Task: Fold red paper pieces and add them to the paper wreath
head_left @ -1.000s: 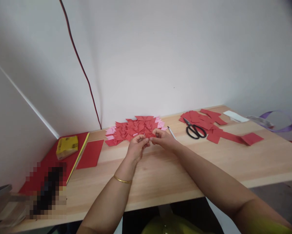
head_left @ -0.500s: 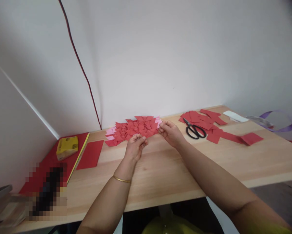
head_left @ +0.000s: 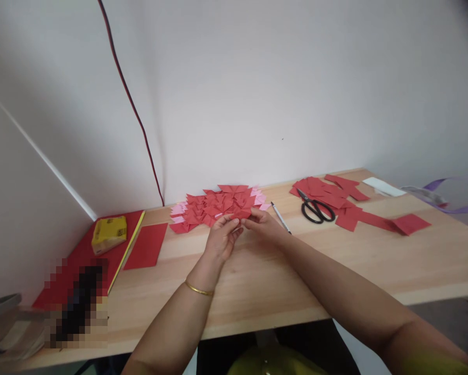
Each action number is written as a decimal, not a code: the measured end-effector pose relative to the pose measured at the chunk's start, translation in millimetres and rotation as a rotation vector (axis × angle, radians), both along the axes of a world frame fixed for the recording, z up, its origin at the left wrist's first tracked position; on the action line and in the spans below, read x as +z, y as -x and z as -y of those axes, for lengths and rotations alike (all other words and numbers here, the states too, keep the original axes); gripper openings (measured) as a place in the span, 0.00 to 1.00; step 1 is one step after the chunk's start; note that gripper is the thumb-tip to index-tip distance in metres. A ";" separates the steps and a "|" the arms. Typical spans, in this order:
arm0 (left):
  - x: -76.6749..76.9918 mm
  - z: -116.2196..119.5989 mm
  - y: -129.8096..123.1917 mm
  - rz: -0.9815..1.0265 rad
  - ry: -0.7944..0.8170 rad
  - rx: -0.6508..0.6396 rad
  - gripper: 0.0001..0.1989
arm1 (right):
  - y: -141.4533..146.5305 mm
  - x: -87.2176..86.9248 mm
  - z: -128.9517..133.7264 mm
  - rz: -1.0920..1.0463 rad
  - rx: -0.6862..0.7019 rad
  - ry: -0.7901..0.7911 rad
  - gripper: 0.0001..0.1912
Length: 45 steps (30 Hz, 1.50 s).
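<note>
Near the front of a pile of folded red and pink paper pieces, both hands grip a small folded red paper piece. My left hand pinches its left side between thumb and fingers. On the other side, my right hand closes on the paper, its thumb close to the left thumb. The fingers partly hide how the piece is folded. A thin pen lies just right of my right hand.
Black-handled scissors rest by loose cut red paper on the right, with a white strip and purple ribbon beyond. At left are red card, a yellow packet and a blurred-out dark item.
My right hand has moved left to meet my left hand and closed on the red paper piece. The pen it had covered now shows. The view has shifted slightly.
</note>
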<state>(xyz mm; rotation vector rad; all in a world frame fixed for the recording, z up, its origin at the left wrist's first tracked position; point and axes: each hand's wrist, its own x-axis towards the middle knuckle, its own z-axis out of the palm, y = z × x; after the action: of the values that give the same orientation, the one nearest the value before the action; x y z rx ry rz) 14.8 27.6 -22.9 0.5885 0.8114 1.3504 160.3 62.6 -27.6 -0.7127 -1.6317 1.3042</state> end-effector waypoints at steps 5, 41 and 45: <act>1.2 -1.9 1.8 0.014 -0.054 0.077 0.15 | -0.8 -2.2 -0.7 0.007 0.041 -0.017 0.13; 6.4 0.4 2.6 -0.248 -0.126 0.026 0.11 | -1.1 16.2 10.9 -0.044 -0.035 0.124 0.13; 6.9 2.4 1.4 -0.212 -0.135 -0.021 0.11 | -0.6 15.7 10.8 -0.059 -0.057 0.117 0.14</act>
<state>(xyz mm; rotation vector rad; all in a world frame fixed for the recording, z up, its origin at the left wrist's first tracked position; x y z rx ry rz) 13.4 25.2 -16.1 0.8552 0.8866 1.3458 160.9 51.8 -11.9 -0.7780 -1.4877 1.3753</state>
